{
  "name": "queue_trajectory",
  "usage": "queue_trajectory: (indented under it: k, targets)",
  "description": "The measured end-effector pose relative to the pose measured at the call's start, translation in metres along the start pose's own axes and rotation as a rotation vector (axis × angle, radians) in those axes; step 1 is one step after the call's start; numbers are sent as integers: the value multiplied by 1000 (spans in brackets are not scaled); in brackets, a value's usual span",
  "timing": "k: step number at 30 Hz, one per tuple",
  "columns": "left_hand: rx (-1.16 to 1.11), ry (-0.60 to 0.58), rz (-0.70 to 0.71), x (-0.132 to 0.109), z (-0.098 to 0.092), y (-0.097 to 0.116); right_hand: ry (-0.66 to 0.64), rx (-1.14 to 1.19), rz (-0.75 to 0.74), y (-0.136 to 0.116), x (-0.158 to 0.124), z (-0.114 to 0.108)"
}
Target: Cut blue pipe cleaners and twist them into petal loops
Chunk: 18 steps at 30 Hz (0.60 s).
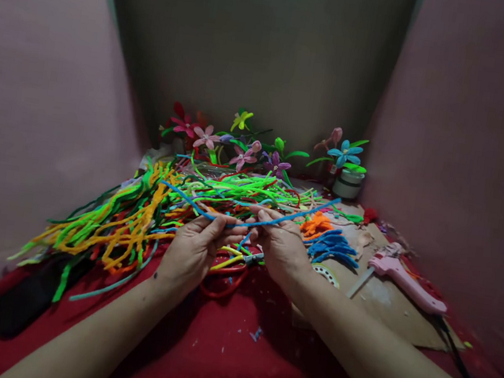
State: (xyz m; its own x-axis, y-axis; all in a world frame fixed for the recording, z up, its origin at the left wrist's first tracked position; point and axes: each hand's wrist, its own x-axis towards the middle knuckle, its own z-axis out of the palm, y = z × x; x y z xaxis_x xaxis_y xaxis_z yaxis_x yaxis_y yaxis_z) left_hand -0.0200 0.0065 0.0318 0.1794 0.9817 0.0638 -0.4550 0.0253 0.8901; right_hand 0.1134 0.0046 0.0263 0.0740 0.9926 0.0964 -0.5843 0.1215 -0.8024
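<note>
A long blue pipe cleaner is stretched between my hands, sagging at the middle, with both ends pointing up and outward. My left hand pinches it left of centre between thumb and fingers. On the other side, my right hand grips it the same way, fingertips close to the left ones. Below the hands lie red-handled scissors, partly covered by my left hand. Behind them spreads a heap of green, orange and other coloured pipe cleaners.
Short blue pieces and orange pieces lie on cardboard at right, with a pink glue gun. A black phone rests on the red cloth at left. Pipe-cleaner flowers stand at the back.
</note>
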Motion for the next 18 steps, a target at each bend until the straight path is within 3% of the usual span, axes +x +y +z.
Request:
queue_trajectory:
  k: [10, 14, 18]
  targets:
    - [-44, 2, -36, 5, -4, -4, -37, -60, 1, 8, -4, -5]
    - [92, -30, -53, 2, -5, -3, -33, -418, -24, -1, 2, -4]
    - [323, -27, 2, 0, -8, 2, -181, -774, 5, -5, 1, -6]
